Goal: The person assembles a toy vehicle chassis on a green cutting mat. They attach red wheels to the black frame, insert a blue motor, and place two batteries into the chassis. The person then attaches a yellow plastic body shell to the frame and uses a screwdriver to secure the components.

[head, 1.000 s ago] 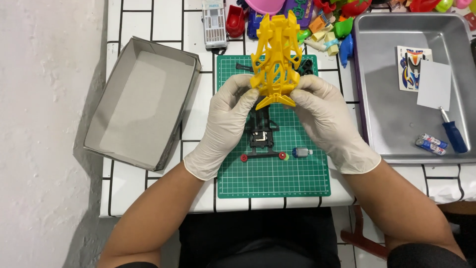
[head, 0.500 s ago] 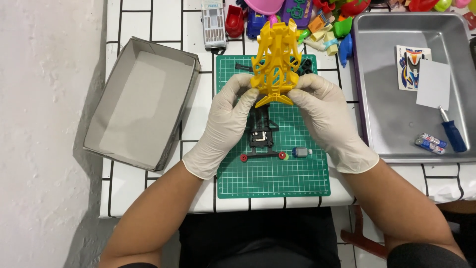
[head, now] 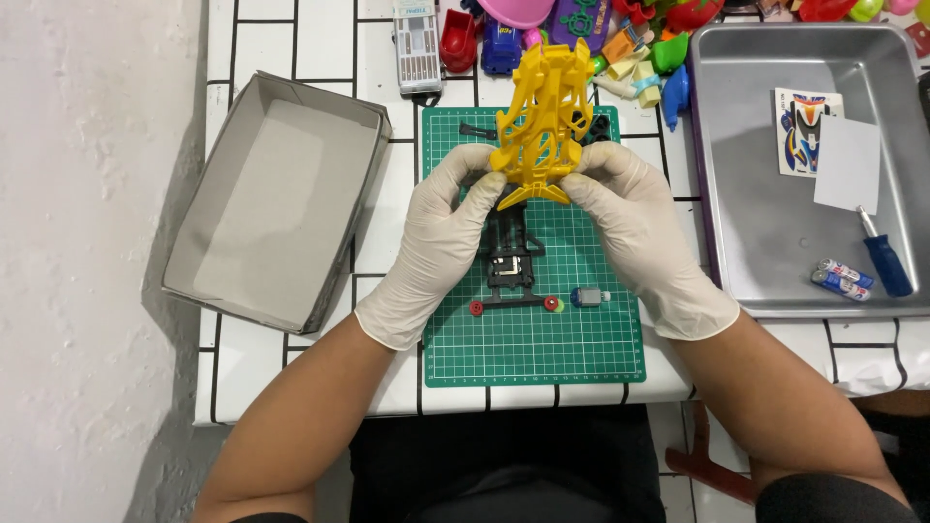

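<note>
Yellow plastic frame [head: 539,121], an openwork toy car shell by the look of it, is being held up over the green cutting mat [head: 535,334] by both gloved hands. Left hand [head: 441,242] is pinching the frame's lower left edge, right hand [head: 635,232] the lower right; fingers [head: 463,165] on both sides are closed on the plastic near its flared bottom end, palms facing each other.

Frame is sitting above the mat's far half, clear of the surface. Its long axis is running away from the person, near end toward the body, far end pointing at the toy pile [head: 620,39] at the back of the surface. It is looking slightly tilted, top leaning a touch right.

Directly under it on the mat: black chassis [head: 511,257] with its axle and red wheel hubs [head: 513,306], long axis lying the same way as the frame. Small motor [head: 587,297] is lying just beside the axle, to its right.

My read on handling: thin struts, so keeping the grip low on the solid base rather than the lattice, light even pressure both sides, no twisting. Keeping the frame parallel to the chassis while lowering or inspecting.

Grey box [head: 276,199] is sitting left of the mat, metal tray [head: 765,261] right, holding a blue-handled screwdriver [head: 883,260].
</note>
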